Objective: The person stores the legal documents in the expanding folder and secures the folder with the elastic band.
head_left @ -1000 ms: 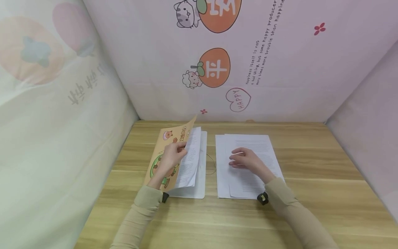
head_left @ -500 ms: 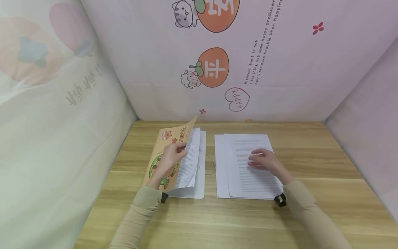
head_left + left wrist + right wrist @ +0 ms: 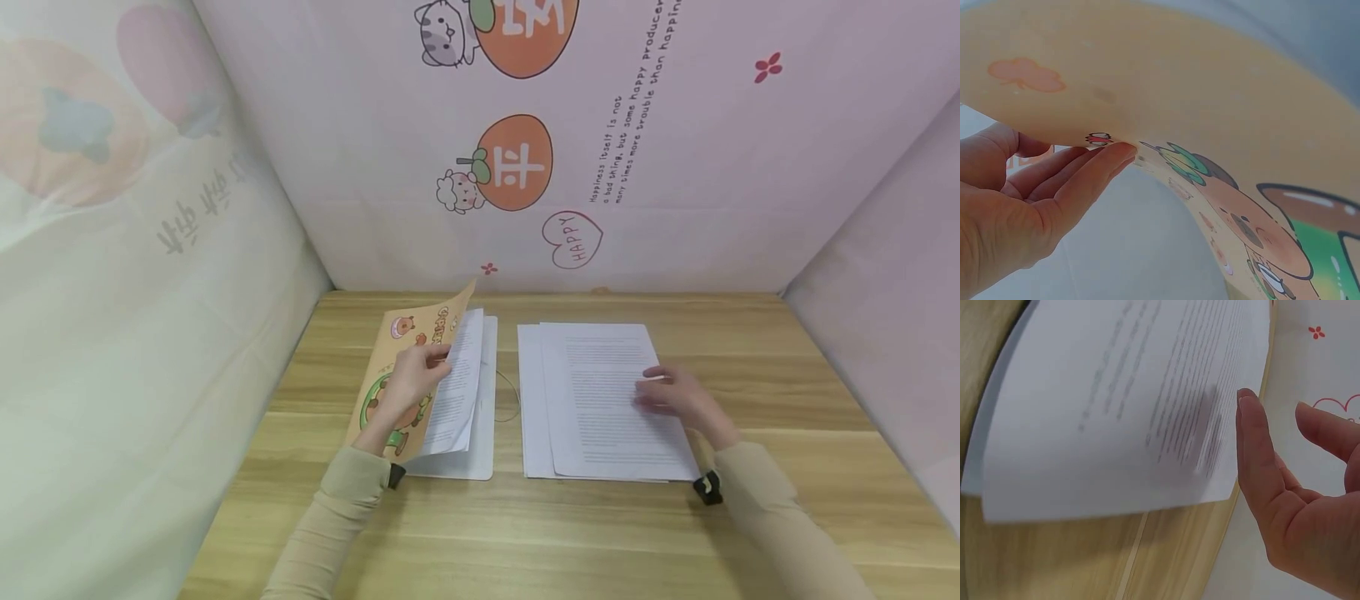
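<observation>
My left hand (image 3: 411,379) pinches the right edge of an orange folder cover (image 3: 382,367) printed with cartoon animals, holding it tilted up. In the left wrist view, fingers and thumb meet at the edge of this curved cover (image 3: 1166,75). Under it lie printed sheets (image 3: 461,383) on the folder's white inner side (image 3: 486,417). To the right is a stack of printed paper (image 3: 607,400), its sheets slightly offset. Over that stack's right edge hovers my right hand (image 3: 682,400), fingers fairly straight and holding nothing; the right wrist view shows the hand (image 3: 1291,487) beside the top sheet (image 3: 1116,425).
A thin cord (image 3: 517,396) loops out between the folder and the stack. Both lie on a wooden table (image 3: 540,533). Fabric walls with printed cartoons enclose the back (image 3: 675,208), left (image 3: 150,317) and right sides.
My right hand has moved rightward across the paper stack from its middle to its right edge, uncovering more print. The left hand and the raised cover stay put.
</observation>
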`<action>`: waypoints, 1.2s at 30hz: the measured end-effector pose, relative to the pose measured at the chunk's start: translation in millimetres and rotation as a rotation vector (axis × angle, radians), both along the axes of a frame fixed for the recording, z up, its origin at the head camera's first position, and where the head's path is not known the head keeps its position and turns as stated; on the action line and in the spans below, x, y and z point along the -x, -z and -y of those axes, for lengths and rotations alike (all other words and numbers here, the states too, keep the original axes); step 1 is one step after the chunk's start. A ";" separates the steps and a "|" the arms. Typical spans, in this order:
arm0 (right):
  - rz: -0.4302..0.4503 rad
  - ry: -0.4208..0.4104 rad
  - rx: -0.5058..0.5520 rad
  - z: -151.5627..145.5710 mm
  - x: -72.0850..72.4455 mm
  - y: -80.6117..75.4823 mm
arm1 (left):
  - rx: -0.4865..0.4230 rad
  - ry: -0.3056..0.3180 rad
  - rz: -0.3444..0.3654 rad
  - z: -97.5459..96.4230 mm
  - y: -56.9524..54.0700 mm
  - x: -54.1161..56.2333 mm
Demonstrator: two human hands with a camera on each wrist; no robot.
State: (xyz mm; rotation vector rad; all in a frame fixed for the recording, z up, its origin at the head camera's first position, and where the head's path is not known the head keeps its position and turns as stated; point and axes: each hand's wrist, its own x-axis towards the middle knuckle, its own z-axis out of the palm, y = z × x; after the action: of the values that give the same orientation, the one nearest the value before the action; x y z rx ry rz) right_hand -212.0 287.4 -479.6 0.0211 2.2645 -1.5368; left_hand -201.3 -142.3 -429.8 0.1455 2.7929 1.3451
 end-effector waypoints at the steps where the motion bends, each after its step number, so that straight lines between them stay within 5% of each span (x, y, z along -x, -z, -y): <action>1: 0.001 0.002 0.002 -2.2 -0.1 0.1 | -0.001 -0.002 0.002 -0.1 -0.2 -0.1; 13: 0.009 0.020 -0.115 -16.2 -2.5 -0.5 | -0.003 0.006 -0.002 0.4 -1.2 -1.1; 27: -0.183 0.003 -0.528 -16.1 -2.4 2.6 | 0.000 0.006 -0.004 0.1 -2.3 -1.6; 36: -0.225 -0.015 -0.606 -15.4 -2.8 7.3 | -0.011 0.002 0.005 0.4 -1.9 -1.3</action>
State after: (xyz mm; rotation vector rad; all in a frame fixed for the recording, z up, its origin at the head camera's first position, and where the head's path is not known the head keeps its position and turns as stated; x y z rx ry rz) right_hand -209.2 302.8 -486.9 0.0005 2.8176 -0.8259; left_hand -200.0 -142.7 -427.9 0.1448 2.7810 1.3588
